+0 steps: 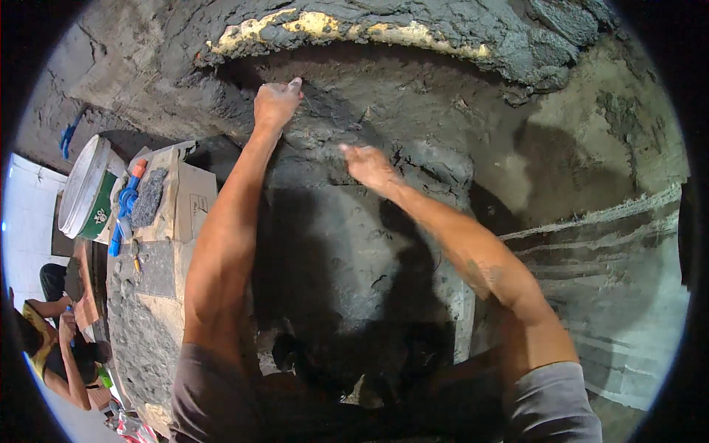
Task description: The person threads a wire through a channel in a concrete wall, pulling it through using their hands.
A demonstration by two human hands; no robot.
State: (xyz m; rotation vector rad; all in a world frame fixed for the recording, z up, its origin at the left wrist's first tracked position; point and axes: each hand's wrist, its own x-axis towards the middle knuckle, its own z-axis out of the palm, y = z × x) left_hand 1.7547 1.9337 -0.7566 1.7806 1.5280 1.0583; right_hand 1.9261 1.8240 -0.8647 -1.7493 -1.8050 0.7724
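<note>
Wet grey mortar (354,221) coating the curved wall face below a yellowish foam seam (325,26), pressed by left hand (275,103), fingers curled, and smoothed by right hand (367,164), fingers flat and open; smearing seemingly underway, next calling for even pressure.

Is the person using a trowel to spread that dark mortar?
No: both the left hand and the right hand press bare against the dark wet mortar wall, holding no tool.
</note>
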